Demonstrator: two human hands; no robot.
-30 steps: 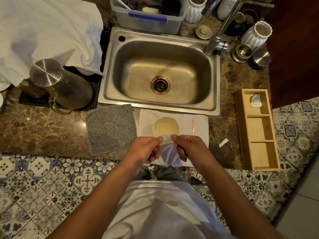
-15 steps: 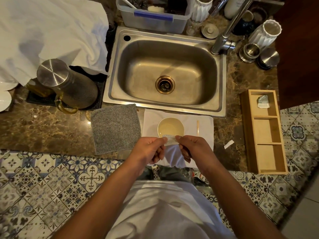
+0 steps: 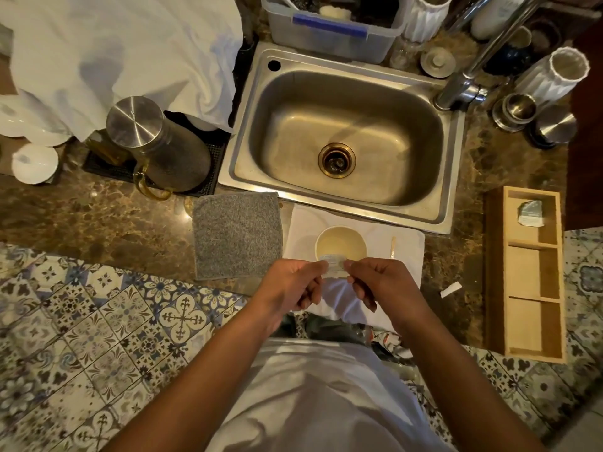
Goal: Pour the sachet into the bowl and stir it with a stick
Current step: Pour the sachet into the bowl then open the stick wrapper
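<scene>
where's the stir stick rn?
Head view: the thin wooden stick lies on the white cloth, just right of the cream bowl, in front of the steel sink.

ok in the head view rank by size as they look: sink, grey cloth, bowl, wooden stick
1. stainless steel sink
2. square grey cloth
3. round cream bowl
4. thin wooden stick, partly hidden by the right hand, but clearly smallest

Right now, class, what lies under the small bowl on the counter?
The bowl stands on a white cloth spread before the sink. A stick lies on the same cloth, beside it. The cloth hides the counter beneath; both hands and the sachet cover its near part.
</scene>
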